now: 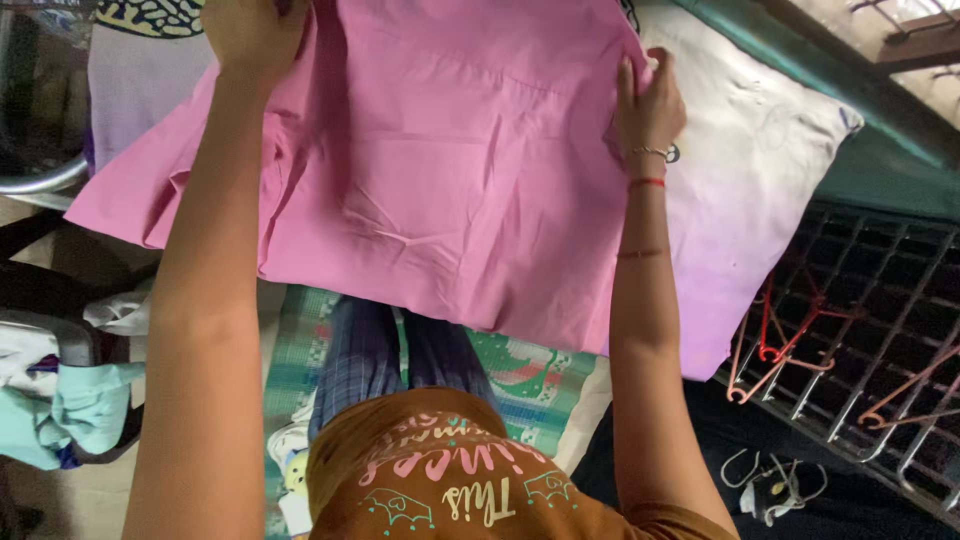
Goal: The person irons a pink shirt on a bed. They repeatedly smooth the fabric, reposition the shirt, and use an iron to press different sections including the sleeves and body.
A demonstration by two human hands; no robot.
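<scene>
Left hand point(252, 35): clenched on the pink shirt's point(450, 170) top edge.
Right hand point(650, 105): gripping its opposite edge.
Shirt: hangs below and between both, equally near.

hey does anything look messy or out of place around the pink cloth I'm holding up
Somewhat. Both hands, left hand and right hand, grip the pink cloth, which is creased and bunched on its left side. Clothes hangers lie tangled on a metal grid at right, and crumpled clothes sit heaped at left.
</scene>
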